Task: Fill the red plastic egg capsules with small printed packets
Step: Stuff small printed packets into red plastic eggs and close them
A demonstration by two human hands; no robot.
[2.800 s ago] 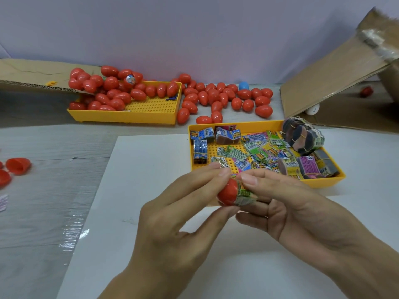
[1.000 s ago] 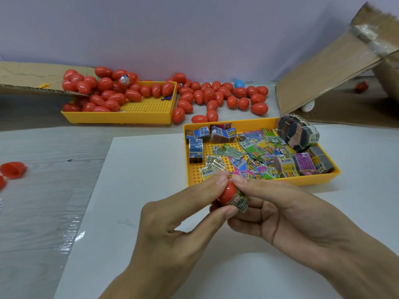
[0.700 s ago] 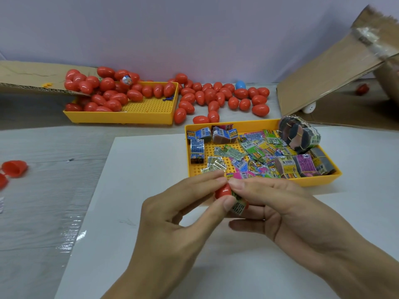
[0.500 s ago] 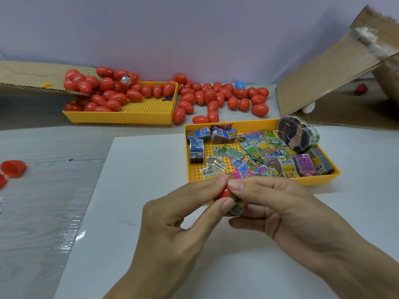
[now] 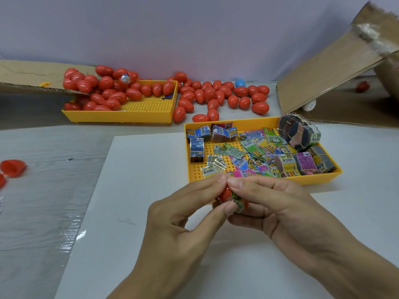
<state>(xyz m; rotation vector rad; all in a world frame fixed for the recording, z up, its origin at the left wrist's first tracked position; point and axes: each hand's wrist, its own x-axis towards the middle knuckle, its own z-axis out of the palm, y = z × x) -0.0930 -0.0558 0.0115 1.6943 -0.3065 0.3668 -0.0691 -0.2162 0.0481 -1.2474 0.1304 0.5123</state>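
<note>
Pinching from both sides, the left hand (image 5: 183, 214) and right hand (image 5: 278, 210) hold one red egg (image 5: 225, 194) between their fingertips above the white sheet (image 5: 133, 190). The left forefinger and thumb (image 5: 228, 209) curl round the egg's left end; the right forefinger lies over its top, tip to tip with the left one, while the other right fingers cup it from below. A small printed packet (image 5: 238, 205) with green print and a barcode sticks out of the egg just beside the left thumb tip, only part way in; its wording is too small to read. Just beyond the fingertips stands a yellow tray (image 5: 313, 180) of loose and banded packets (image 5: 259, 152); several carry barcodes and a figure that reads as 6 or 9, but the brand lettering is not legible from here. Farther off, past that tray, more red eggs (image 5: 216, 93) lie scattered, with one blue egg (image 5: 239, 82) among them, and to their left a second yellow tray (image 5: 133, 117) holds a heap of eggs. Well to the left of the left hand lies an open red egg half (image 5: 13, 167). Cardboard flaps (image 5: 336, 67) lean at the far right.
</note>
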